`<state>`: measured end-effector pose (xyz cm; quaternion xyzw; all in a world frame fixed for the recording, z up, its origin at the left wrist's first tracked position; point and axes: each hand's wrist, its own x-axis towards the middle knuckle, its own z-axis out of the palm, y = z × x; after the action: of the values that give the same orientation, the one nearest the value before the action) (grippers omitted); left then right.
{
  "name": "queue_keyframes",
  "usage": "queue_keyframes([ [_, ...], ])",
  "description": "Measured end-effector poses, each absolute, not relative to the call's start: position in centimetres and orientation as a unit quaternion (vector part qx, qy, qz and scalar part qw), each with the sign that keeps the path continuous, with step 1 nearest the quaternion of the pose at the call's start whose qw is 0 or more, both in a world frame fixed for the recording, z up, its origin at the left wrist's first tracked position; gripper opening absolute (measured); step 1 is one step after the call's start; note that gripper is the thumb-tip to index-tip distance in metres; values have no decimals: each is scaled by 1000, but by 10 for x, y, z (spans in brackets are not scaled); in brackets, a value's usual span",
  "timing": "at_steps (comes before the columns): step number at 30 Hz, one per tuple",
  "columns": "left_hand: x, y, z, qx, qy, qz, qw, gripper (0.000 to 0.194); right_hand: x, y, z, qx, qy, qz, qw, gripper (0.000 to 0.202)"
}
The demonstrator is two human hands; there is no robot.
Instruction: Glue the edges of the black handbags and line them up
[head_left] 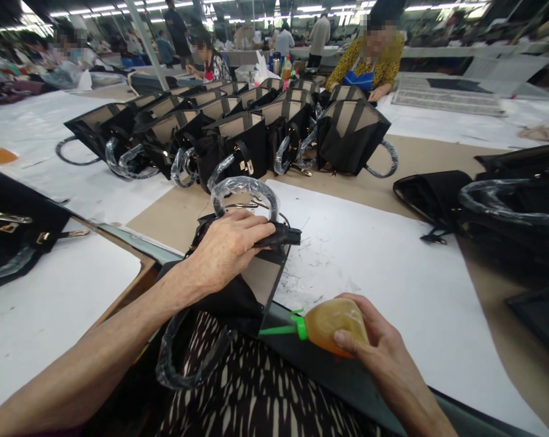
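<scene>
Holding a green-capped bottle (335, 326), the right hand (380, 340) wraps fingers around it; the left hand (231, 247) has fingers clamped on a black bag (235, 306) near a handle (245, 184).

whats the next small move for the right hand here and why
Perhaps guide the green nozzle along the black bag: the right hand holds the bottle with the nozzle pointing toward the bag, which the left hand grips.

A factory workshop: many similar black handbags (349, 142) crowd a large paper-covered table (374, 249), people (392, 57) work around and beyond it, and rows of strip lights (310, 9) hang overhead.
</scene>
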<state>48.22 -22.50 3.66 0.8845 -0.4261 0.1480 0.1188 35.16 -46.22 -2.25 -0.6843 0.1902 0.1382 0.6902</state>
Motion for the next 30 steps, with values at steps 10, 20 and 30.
queue_keyframes([
  [10,482,-223,36,884,-428,144,124,21,350,-463,-27,-654,217,132,713,43],
  [20,483,-222,34,883,-429,145,123,22,346,-463,-34,-634,195,170,728,42],
  [30,487,-227,43,897,-409,109,127,18,337,-447,-16,-679,240,69,690,47],
])
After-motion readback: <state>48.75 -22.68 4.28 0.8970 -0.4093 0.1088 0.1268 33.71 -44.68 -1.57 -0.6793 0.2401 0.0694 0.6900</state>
